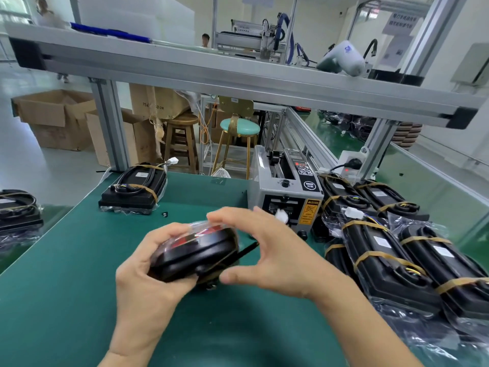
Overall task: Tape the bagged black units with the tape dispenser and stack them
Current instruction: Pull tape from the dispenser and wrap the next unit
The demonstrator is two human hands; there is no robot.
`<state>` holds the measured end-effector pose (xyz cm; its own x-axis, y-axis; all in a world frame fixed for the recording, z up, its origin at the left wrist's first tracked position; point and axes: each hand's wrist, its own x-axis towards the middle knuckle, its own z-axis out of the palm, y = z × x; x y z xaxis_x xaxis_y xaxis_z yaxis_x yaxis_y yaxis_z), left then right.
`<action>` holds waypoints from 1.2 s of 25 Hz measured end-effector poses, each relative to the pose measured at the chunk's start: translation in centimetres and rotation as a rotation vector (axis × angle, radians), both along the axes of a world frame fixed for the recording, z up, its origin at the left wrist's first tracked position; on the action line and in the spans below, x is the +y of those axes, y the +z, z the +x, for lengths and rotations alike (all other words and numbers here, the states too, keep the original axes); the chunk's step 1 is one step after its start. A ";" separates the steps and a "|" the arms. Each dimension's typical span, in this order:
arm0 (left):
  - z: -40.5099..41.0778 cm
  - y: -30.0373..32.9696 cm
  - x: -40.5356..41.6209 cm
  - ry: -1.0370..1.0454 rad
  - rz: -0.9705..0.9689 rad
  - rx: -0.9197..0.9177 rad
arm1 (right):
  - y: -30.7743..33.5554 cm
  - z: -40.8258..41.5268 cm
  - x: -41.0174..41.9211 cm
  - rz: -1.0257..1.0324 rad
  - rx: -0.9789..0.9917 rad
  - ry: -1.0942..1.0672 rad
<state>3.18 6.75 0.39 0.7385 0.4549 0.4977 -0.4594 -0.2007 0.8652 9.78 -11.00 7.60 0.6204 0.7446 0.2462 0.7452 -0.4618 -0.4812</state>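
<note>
A bagged black unit (pixel 193 254) is tilted on edge above the green mat, in the middle of the view. My left hand (pixel 144 274) grips its near left end, fingers curled under it. My right hand (pixel 267 250) is at its right side, fingertips touching the clear bag on top and thumb stretched toward its lower edge. The grey tape dispenser (pixel 284 193) stands just behind my right hand. One bagged unit (pixel 133 188) lies at the mat's far left. Several bagged units (pixel 389 250), bound with tan bands, lie on the right.
Another bagged unit (pixel 18 210) sits at the far left beyond the green mat (pixel 79 260). An aluminium frame post (pixel 111 128) and crossbeam (pixel 238 72) stand over the bench. Stools and cardboard boxes stand behind. A small black part (pixel 165 214) lies on the mat.
</note>
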 end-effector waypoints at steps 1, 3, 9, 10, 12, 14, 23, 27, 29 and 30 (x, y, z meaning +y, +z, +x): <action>0.1 -0.1 0.3 -0.065 -0.115 -0.002 | -0.3 0.7 -0.5 -0.085 -0.006 -0.064; 0.2 -0.6 0.8 -0.198 -0.327 -0.031 | -1.5 1.2 -1.2 -0.030 0.205 -0.121; 0.7 -1.9 1.9 -0.348 -0.454 0.120 | -3.7 0.6 -1.5 0.203 0.342 -0.234; 0.5 -1.6 2.3 -0.328 -0.333 0.173 | -3.2 0.7 -1.5 0.142 0.256 -0.277; 0.2 -0.2 3.2 -0.247 0.015 0.202 | -2.3 1.0 -1.4 -0.036 0.053 -0.309; 0.3 1.3 3.6 -0.241 0.341 0.176 | -1.6 1.3 -1.1 -0.160 0.003 -0.292; 1.7 1.6 3.2 -0.145 0.391 0.248 | -1.5 -1.9 -1.8 -0.076 -0.405 -0.079; 2.1 1.3 2.4 -0.058 0.410 0.270 | -1.4 -4.4 -3.5 0.179 -0.088 0.240; 2.4 1.2 2.1 -0.028 0.391 0.299 | -1.0 -3.2 -3.3 0.329 -0.028 0.109; 2.4 1.1 2.0 -0.022 0.390 0.305 | -1.2 -2.4 -2.6 0.307 -0.123 -0.005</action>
<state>5.61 8.72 1.51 0.8841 0.2610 0.3875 -0.2047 -0.5292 0.8235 7.43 -13.60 6.38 0.5752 0.6214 0.5320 0.8047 -0.3127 -0.5047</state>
